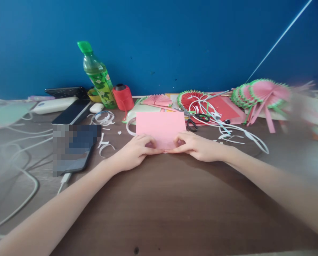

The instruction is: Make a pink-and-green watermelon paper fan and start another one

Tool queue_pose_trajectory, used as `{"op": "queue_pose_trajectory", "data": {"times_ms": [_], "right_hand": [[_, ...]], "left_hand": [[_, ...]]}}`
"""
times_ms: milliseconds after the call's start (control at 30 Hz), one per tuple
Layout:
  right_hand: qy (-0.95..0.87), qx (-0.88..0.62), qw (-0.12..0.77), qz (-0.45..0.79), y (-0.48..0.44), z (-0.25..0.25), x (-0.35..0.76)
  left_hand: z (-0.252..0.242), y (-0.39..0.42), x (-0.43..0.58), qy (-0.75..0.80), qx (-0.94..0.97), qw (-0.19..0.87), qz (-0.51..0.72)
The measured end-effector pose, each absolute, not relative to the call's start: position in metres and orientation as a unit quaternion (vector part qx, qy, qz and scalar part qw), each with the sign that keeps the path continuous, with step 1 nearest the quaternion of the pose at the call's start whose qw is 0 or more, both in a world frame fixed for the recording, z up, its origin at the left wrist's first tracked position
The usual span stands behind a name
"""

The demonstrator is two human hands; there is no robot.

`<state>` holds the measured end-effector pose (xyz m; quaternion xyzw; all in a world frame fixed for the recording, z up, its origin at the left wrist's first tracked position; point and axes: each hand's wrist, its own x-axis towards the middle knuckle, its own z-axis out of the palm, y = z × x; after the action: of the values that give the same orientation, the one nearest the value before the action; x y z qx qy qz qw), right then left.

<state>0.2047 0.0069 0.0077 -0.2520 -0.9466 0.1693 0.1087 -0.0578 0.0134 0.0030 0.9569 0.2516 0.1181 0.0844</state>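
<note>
A pink sheet of paper [160, 126] is in front of me, its near edge pinched at both sides. My left hand [137, 151] is closed on the lower left of that edge, thumb and fingers pressed together. On the lower right, my right hand [196, 145] pinches the same edge, and the two thumbs nearly meet at the middle. Whether the edge is folded under the fingers is too small to tell. Just behind the sheet lie scissors with black handles [193, 124] and a roll of tape [130, 126], both partly hidden by it.
Pleated paper fans [265, 94] and white cables [244, 133] are at the right. Behind stand a green drink bottle [98, 80] and a red thread spool [123, 97]. At left lies a phone [79, 149] with its cable. A blue wall [159, 42] bounds the table [174, 206].
</note>
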Motion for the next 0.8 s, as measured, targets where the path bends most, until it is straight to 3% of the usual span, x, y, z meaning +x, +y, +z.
{"op": "queue_pose_trajectory", "data": {"times_ms": [200, 333, 800], "right_hand": [[-0.948, -0.251, 0.113, 0.158, 0.005, 0.008, 0.202], [-0.949, -0.256, 0.114, 0.145, 0.004, 0.008, 0.202], [-0.906, -0.303, 0.102, 0.278, 0.016, 0.011, 0.225]], "left_hand": [[0.004, 0.010, -0.057, 0.230, 0.969, -0.002, 0.092], [0.006, 0.011, -0.057, 0.216, 0.972, -0.005, 0.089], [0.013, 0.024, -0.069, 0.257, 0.941, 0.201, 0.088]]}}
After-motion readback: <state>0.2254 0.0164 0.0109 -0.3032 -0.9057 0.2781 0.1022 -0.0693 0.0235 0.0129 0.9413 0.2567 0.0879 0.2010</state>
